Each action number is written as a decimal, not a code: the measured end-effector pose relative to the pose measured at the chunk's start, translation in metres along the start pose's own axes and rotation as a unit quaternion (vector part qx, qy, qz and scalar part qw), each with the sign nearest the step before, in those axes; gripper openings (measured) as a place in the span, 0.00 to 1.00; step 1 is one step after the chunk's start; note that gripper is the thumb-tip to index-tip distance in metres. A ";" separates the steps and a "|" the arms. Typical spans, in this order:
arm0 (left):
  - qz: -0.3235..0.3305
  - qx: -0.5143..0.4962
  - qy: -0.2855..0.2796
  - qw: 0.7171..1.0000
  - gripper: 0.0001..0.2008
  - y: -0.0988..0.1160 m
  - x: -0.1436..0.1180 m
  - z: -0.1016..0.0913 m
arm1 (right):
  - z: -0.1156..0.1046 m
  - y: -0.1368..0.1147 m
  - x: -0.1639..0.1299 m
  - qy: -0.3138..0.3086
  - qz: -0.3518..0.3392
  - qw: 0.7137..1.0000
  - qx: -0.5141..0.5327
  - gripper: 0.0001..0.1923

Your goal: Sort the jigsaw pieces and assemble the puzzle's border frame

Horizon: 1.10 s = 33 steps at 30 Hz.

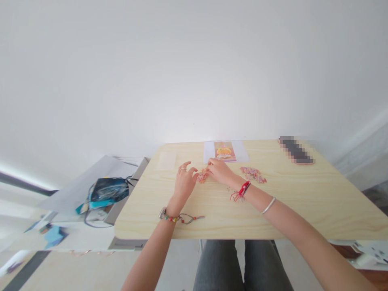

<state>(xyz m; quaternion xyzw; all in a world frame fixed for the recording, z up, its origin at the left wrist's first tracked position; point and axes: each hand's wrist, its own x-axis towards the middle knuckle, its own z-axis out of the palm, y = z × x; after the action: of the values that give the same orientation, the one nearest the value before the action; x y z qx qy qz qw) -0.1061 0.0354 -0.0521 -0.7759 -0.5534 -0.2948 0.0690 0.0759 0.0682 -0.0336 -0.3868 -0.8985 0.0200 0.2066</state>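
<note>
The table (303,202) is pale wood grain with a smooth, matt finish. A glossy paper sheet (239,151) lies on it, near a translucent plastic piece (166,160).
</note>
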 end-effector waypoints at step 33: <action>0.111 -0.118 -0.008 0.987 0.03 0.089 0.008 0.007 | -0.045 0.026 -0.080 0.050 0.171 0.967 0.181 0.08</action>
<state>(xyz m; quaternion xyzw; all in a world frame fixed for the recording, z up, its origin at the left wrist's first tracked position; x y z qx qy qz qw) -0.0217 0.0116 -0.0344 -0.8375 -0.4256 -0.3426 0.0046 0.1600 0.0248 -0.0263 -0.4914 -0.7889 0.1980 0.3113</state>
